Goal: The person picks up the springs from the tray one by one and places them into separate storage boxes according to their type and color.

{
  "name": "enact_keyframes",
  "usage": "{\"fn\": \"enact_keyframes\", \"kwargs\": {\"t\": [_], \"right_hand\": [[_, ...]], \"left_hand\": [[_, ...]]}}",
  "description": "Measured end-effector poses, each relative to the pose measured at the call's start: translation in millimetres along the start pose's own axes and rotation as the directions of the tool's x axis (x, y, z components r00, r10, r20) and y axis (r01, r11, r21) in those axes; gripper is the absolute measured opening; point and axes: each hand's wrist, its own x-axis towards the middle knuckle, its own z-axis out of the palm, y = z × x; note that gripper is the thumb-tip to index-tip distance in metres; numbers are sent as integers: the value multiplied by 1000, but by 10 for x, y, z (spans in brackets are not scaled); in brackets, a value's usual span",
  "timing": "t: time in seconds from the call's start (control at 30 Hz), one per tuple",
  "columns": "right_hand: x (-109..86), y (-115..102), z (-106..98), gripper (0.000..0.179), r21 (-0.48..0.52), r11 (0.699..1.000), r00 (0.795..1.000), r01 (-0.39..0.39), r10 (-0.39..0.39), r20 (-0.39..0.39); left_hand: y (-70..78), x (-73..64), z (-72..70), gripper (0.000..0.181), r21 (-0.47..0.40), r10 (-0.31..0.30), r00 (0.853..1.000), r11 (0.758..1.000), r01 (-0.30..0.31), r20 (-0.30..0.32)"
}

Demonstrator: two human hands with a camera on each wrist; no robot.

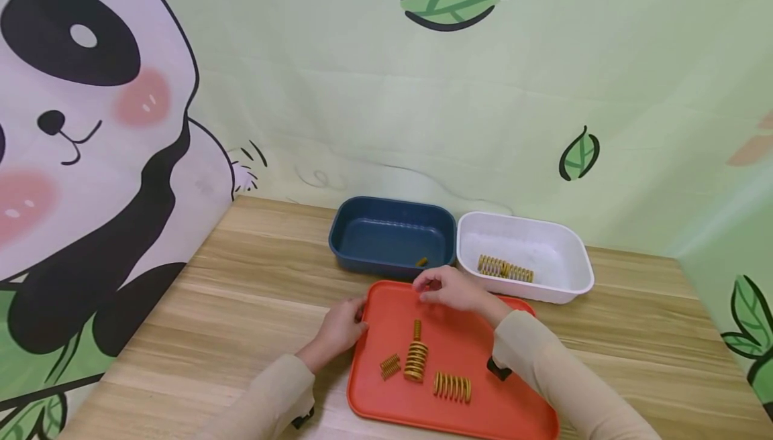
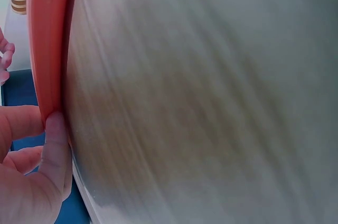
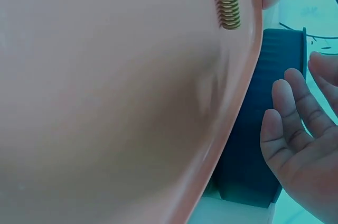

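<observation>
My left hand pinches the left rim of a red tray; the left wrist view shows thumb and fingers on that rim. My right hand hovers over the tray's far edge, its fingers loosely bent and nothing between them, as the right wrist view also shows. On the tray lie gold-coloured coil springs: a thick one, a thin one in line behind it, another thick one on its side nearer me, and small thin coils at the left.
Behind the tray stands a dark blue bin with one small gold spring inside. Beside it, a white bin holds thick springs lying end to end. Both are on a wooden table before a printed cloth backdrop.
</observation>
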Motion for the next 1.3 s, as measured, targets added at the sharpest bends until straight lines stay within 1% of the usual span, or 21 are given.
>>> {"fn": "enact_keyframes", "kwargs": {"t": [0.23,0.47,0.7,0.97,1.3], "right_hand": [[-24,37,40,22,25,997,994,78,-79,70],[-31,36,52,23,3,996,987,87,-86,132],[-26,51,107,22,-61,993,984,97,-87,157],[-20,75,188,23,-54,989,972,135,-122,199],[-41,73,238,24,-70,989,967,131,-112,227]], "left_hand": [[5,2,-5,44,2,-5,1000,1000,5,0],[5,4,-7,42,-11,-1,1000,1000,1,4],[9,2,-13,42,-19,8,1000,1000,-8,1],[9,1,-13,43,-7,-12,1000,1000,12,6],[3,5,-8,44,-22,-17,1000,1000,17,8]]}}
